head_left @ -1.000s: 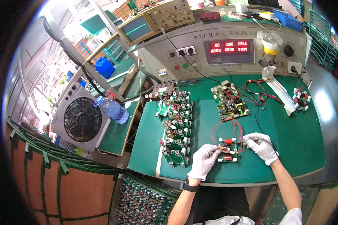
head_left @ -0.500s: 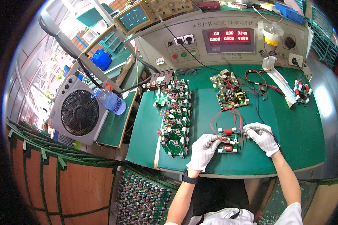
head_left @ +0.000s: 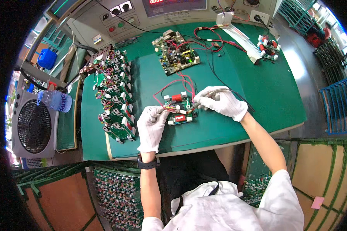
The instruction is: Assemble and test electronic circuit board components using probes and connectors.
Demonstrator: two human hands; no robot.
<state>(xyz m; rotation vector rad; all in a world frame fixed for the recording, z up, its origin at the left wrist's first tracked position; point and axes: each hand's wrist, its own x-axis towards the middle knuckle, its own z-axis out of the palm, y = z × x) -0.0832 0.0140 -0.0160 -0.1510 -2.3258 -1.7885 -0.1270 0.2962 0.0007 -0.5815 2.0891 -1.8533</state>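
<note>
A small green circuit board [head_left: 187,104] with two red cylindrical parts lies on the green bench mat in front of me. My left hand [head_left: 151,125], in a white striped glove, is closed at the board's left side, pinching the bundle of thin wires [head_left: 169,108] by a white connector. My right hand [head_left: 223,103], gloved too, holds a slim probe [head_left: 199,101] with a black cable trailing off to the right. The probe's tip is at the connector; whether it touches is too small to tell. Red wires [head_left: 187,79] run from this board to a larger populated board [head_left: 176,54] behind it.
A row of upright green boards [head_left: 117,96] stands left of my left hand. Another small board [head_left: 268,48] sits at the far right, by a white strip [head_left: 243,42]. The test console [head_left: 138,15] is at the back. A fan [head_left: 36,121] and water bottle [head_left: 56,101] are on the left.
My view has tilted down and turned right, so the bench appears higher and further left. My right hand has brought the probe in over the board from its right side. The left hand keeps its pinch.
</note>
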